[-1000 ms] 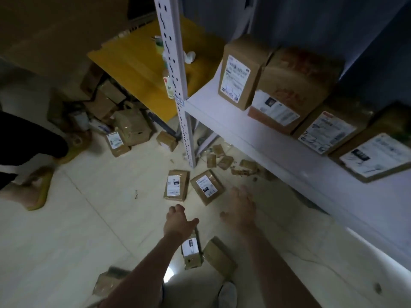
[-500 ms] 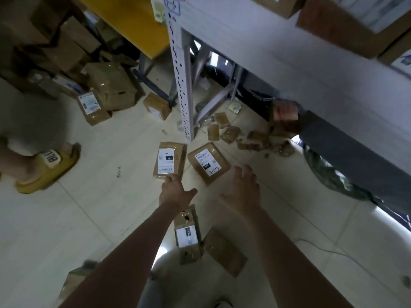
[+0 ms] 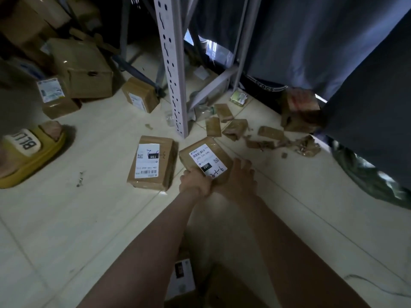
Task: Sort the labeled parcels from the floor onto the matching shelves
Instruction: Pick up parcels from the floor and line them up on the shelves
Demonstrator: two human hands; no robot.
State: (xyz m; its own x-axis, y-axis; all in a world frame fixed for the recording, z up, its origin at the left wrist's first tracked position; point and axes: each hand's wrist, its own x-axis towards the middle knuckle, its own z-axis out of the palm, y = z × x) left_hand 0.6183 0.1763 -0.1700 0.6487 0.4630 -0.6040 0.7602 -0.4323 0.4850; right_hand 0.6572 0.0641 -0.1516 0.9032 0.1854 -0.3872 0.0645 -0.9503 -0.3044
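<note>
A small brown parcel (image 3: 201, 155) with a white label marked 220 lies on the tiled floor just right of the white shelf post (image 3: 172, 70). My left hand (image 3: 195, 183) grips its near left corner, and my right hand (image 3: 239, 176) lies on its near right side. Both hands are closed around the parcel, which still rests on the floor. A second labeled parcel (image 3: 152, 162) lies flat just to its left, untouched. Another labeled parcel (image 3: 182, 278) shows below my left forearm, partly hidden.
Several cardboard boxes (image 3: 82, 70) are piled at the far left, one small box (image 3: 141, 94) near the post. Torn cardboard scraps (image 3: 235, 127) litter the floor by the grey curtain (image 3: 311, 47). Another person's foot in a yellow slipper (image 3: 29, 152) stands at left.
I have bent lower and both hands moved forward from open air onto the 220 parcel, closing on its near edge. The shelf top has left the view.
</note>
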